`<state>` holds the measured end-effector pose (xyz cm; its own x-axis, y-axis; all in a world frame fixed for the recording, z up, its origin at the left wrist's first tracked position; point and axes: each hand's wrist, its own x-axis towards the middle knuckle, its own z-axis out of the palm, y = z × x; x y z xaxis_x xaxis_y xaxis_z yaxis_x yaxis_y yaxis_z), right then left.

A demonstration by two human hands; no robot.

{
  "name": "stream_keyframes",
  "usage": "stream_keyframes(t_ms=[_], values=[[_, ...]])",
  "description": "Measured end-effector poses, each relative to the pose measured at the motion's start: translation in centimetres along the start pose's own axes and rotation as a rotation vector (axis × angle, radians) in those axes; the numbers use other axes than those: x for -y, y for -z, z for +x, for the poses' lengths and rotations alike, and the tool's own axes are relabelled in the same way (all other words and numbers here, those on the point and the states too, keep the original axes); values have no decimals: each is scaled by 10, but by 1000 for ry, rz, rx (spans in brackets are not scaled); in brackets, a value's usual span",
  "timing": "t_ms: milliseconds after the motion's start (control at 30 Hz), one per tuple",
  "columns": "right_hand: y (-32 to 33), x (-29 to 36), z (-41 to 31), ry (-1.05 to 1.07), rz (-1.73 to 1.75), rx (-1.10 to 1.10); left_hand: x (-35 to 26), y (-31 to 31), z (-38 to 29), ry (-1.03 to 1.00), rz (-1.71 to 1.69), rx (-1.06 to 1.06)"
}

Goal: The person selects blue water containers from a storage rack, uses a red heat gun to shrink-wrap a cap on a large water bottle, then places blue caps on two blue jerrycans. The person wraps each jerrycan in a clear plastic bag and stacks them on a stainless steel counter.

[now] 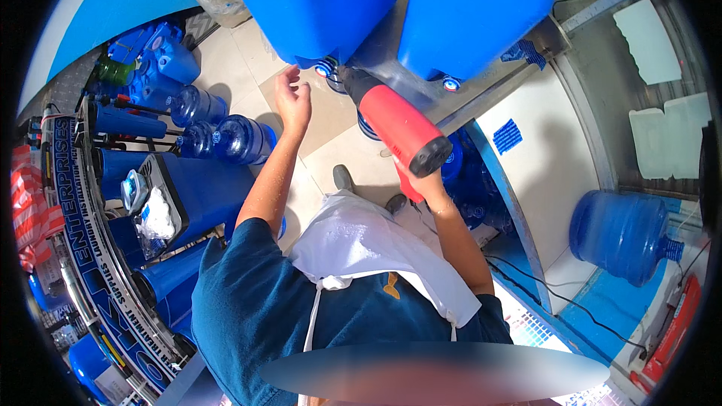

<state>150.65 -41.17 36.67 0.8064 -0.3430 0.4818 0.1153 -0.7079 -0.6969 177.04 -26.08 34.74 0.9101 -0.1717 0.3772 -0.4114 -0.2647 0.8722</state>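
Observation:
My right hand (423, 180) grips the handle of a red and black heat gun (397, 118). Its dark nozzle points up and left at the capped neck (325, 67) of a large water container in a blue cover (321, 0). Just left of that neck, my left hand (293, 101) is raised with its fingers partly curled and holds nothing. Whether its fingertips touch the blue cover, I cannot tell. A second blue-covered container (479, 11) is at the upper right, and its capped neck (451, 83) hangs over the metal counter's edge.
Several blue water jugs (240, 138) stand on the tiled floor at left, near a blue bin (203, 192). More jugs (474, 186) sit beneath the metal counter (389, 51). A round blue bottle (617, 237) lies at right, with a black cord (569, 293) nearby.

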Motion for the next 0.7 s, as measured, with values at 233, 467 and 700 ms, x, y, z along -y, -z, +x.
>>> stream_keyframes(t_ms=[233,467,700], values=[[32,-10,-22,-573,657,-120,-13,-40,-6,-18,238,70],[155,0,-150,-616,-101,-327,32,-47,14,-131,256,119],[285,39,-268,-927,-533,-750,18,-40,20,-429,546,129]])
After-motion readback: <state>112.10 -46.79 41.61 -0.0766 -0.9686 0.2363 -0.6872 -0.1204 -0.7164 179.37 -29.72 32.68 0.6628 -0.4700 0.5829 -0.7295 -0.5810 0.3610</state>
